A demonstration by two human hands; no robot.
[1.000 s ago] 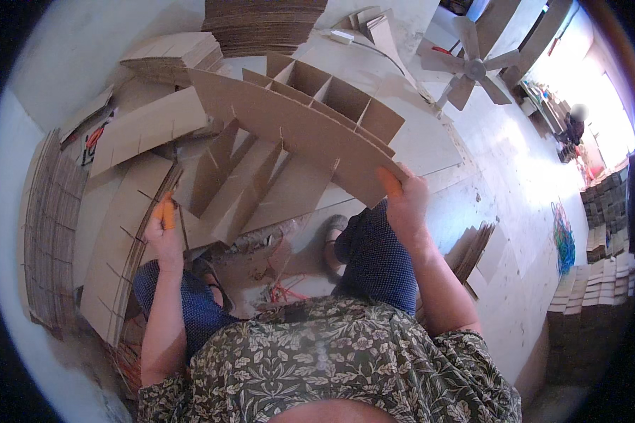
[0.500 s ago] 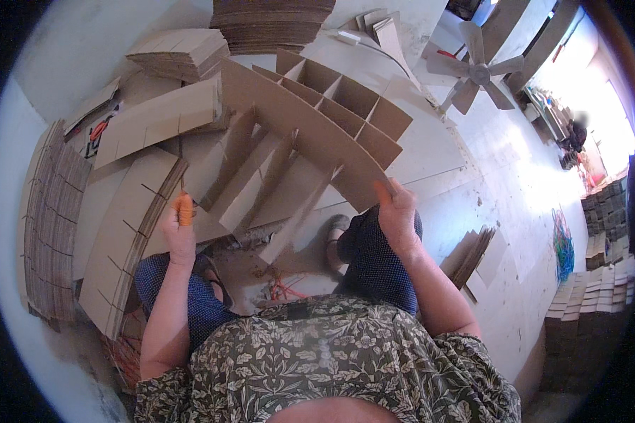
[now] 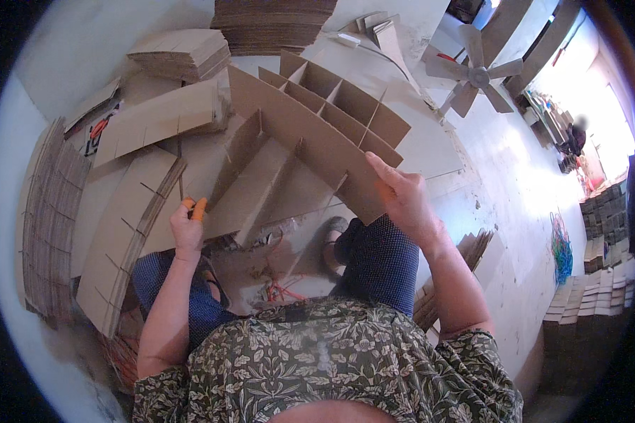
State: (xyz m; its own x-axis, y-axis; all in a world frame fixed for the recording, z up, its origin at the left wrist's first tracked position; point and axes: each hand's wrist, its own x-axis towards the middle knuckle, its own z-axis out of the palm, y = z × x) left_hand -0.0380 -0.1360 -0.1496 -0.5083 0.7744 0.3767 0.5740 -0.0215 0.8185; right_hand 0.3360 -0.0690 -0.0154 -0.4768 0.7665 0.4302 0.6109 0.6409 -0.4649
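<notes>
Starting over on the far left there's a curved stack of brown corrugated cardboard sheets (image 3: 46,218) lying on the pale floor (image 3: 515,183), and next to it a pile of long slotted brown cardboard strips (image 3: 130,233) running down toward the person's knee. The left hand (image 3: 188,227) is closed around the near end of one of the short cardboard cross pieces (image 3: 243,194), fingers curled with orange fingertip covers showing, so it's gripping the edge rather than lying flat. That cross piece is slotted into the long brown cardboard divider strip (image 3: 300,141) that runs diagonally across the middle, tilted up off the floor, with a few more cross pieces hanging off it on the near side and a row of open cells on the far side, so the whole half-built cardboard grid sits right in front of the person above their lap. The right hand (image 3: 401,196) pinches the lower right end of that long strip, thumb on the near face and fingers wrapped behind. Behind it all there's a flat stack of cardboard pieces (image 3: 180,53) and a taller dark stack of cardboard sheets (image 3: 275,25) at the top. Further right a grey fan (image 3: 473,74) lies on the floor, and a tangle of blue-green cord (image 3: 561,247) sits near the right edge.
</notes>
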